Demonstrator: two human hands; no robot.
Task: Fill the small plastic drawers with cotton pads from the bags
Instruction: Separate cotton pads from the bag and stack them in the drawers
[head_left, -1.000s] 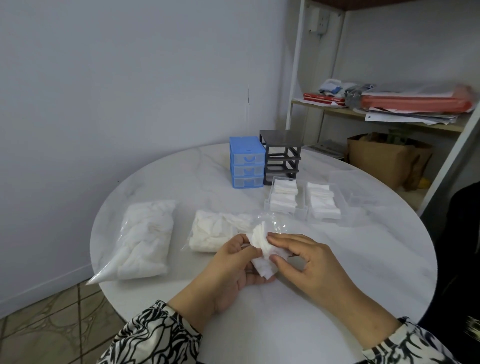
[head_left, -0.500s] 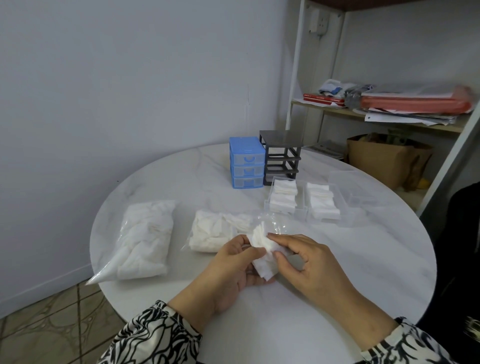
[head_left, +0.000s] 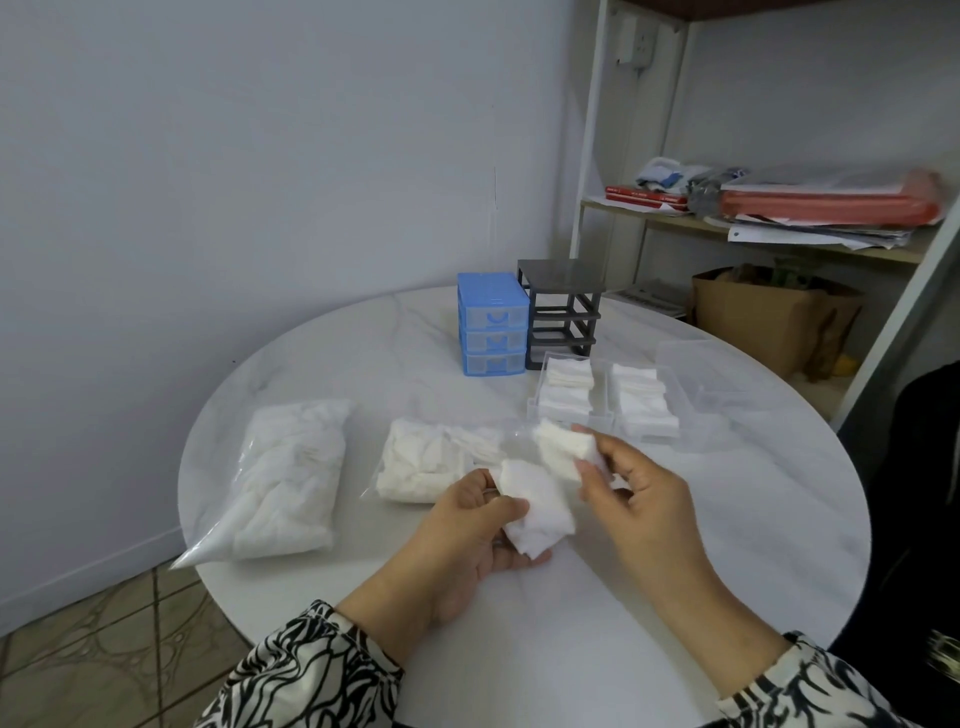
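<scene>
the left hand (head_left: 483, 519) grasps a wad of cotton pads (head_left: 535, 512) above the round worktop (head_left: 727, 519), its lower fingers hidden under the wad. the right hand (head_left: 639, 493) pinches a smaller bunch of pads (head_left: 563, 447) just beyond it; its fingertips are partly covered by the cotton. behind the hands lies an opened bag (head_left: 431, 462), its clear mouth hard to make out, and a fuller bag (head_left: 291, 467) lies further left. two clear drawers (head_left: 608, 400) hold stacked pads near the blue drawer unit (head_left: 491, 325) and the empty dark frame (head_left: 563, 312). a third clear drawer (head_left: 696, 374) is barely readable.
</scene>
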